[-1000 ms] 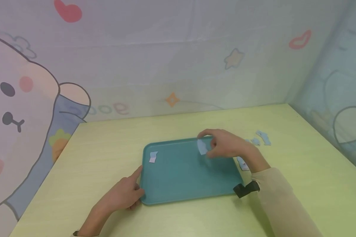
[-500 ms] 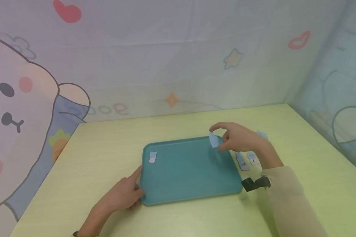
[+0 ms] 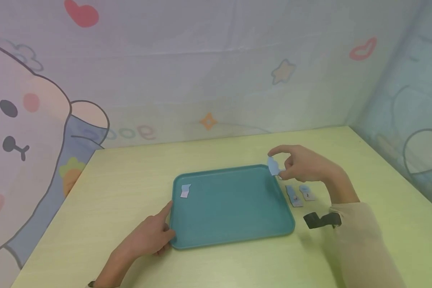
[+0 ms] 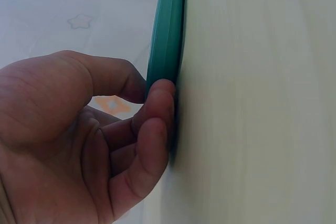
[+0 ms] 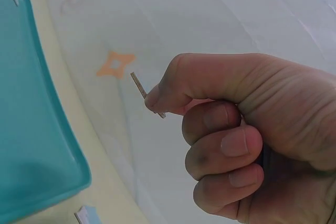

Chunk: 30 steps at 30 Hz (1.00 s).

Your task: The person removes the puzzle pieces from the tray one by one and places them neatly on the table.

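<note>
My right hand (image 3: 309,164) pinches a pale blue puzzle piece (image 3: 273,166) between thumb and index finger, held above the tray's far right corner. In the right wrist view the piece (image 5: 138,86) is seen edge-on, thin and brownish; the other fingers curl into the palm. My left hand (image 3: 147,236) grips the near left corner of the teal tray (image 3: 234,206), its index finger lying along the left side. In the left wrist view thumb and fingers meet the tray's rim (image 4: 167,35). One small blue-and-pink puzzle piece (image 3: 185,191) lies in the tray's upper left.
Two printed puzzle pieces, one longer (image 3: 294,196) and one shorter (image 3: 307,192), lie on the yellow table (image 3: 129,176) right of the tray. Part of another shows beneath the right thumb; the hand may hide more. A patterned cloth (image 3: 165,80) stands behind the table.
My right hand has moved right and slightly away with the pinched puzzle piece, from over the tray to its far right corner. The left hand and tray have stayed put.
</note>
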Each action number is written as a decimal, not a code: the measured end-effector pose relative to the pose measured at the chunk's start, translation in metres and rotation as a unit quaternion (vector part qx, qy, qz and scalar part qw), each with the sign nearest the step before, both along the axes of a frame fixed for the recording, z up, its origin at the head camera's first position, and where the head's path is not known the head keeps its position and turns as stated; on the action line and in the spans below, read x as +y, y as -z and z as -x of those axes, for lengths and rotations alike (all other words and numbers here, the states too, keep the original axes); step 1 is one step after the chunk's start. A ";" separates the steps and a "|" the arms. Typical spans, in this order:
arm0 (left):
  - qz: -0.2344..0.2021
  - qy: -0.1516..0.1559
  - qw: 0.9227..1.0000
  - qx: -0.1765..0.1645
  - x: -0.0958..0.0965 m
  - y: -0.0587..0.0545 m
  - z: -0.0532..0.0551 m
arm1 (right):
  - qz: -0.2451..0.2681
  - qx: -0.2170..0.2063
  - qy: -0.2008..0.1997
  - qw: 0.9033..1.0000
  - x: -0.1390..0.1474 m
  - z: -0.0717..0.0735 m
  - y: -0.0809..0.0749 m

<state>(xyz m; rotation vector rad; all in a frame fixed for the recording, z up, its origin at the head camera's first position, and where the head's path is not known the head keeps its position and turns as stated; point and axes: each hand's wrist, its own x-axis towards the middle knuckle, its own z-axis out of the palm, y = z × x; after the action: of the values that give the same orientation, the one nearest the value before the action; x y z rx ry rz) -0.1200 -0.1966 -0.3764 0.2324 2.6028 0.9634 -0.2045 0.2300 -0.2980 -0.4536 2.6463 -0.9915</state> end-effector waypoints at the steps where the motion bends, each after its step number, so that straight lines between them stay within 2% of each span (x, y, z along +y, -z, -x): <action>1: 0.001 -0.001 1.000 -0.001 0.000 0.000 0.000 | -0.002 0.002 0.003 1.000 0.002 0.000 0.000; 10: 0.005 -0.006 1.000 -0.004 0.001 0.000 0.000 | -0.011 0.004 0.029 1.000 0.026 -0.003 0.000; 20: 0.007 -0.006 1.000 -0.005 0.001 0.000 0.000 | -0.005 0.002 0.026 1.000 0.039 -0.002 0.004; 30: 0.005 -0.003 1.000 -0.003 0.001 -0.001 0.000 | -0.014 0.001 0.043 0.999 0.051 -0.002 0.008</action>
<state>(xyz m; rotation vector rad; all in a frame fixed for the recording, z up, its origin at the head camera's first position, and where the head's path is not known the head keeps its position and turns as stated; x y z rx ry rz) -0.1201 -0.1953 -0.3757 0.2190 2.6041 0.9522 -0.2021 0.2812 -0.3059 -0.3376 2.6970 -0.9789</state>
